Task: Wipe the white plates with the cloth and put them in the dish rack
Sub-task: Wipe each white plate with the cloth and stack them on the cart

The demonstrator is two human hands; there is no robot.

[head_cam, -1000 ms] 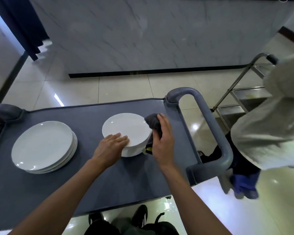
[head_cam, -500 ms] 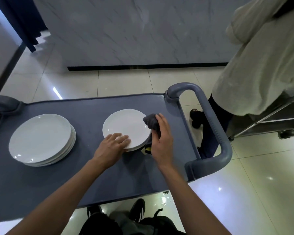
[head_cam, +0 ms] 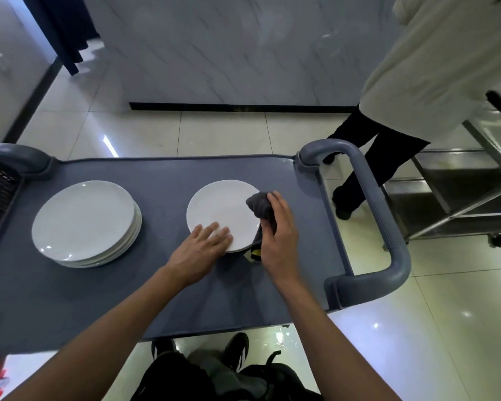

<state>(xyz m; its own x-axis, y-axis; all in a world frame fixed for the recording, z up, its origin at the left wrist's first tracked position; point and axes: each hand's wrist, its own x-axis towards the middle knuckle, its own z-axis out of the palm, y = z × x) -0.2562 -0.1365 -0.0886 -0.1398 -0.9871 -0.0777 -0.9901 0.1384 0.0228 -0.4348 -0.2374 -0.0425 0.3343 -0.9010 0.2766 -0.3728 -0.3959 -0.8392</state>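
Cart (head_cam: pixel 162 287): grey top, rounded grey handle (head_cam: pixel 379 215) at its right end.
Bystander (head_cam: pixel 434 68): far right, pale coat, dark trousers.
Steel trolley (head_cam: pixel 457 198): right, beyond the handle.
Floor (head_cam: pixel 223 134): glossy pale tiles.

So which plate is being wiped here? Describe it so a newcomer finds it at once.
On the grey cart top, two lots of white plates sit side by side. It is the top plate of the low pile nearer the looped cart handle, with the left hand flat on its near rim and the right hand holding a dark cloth at its edge.
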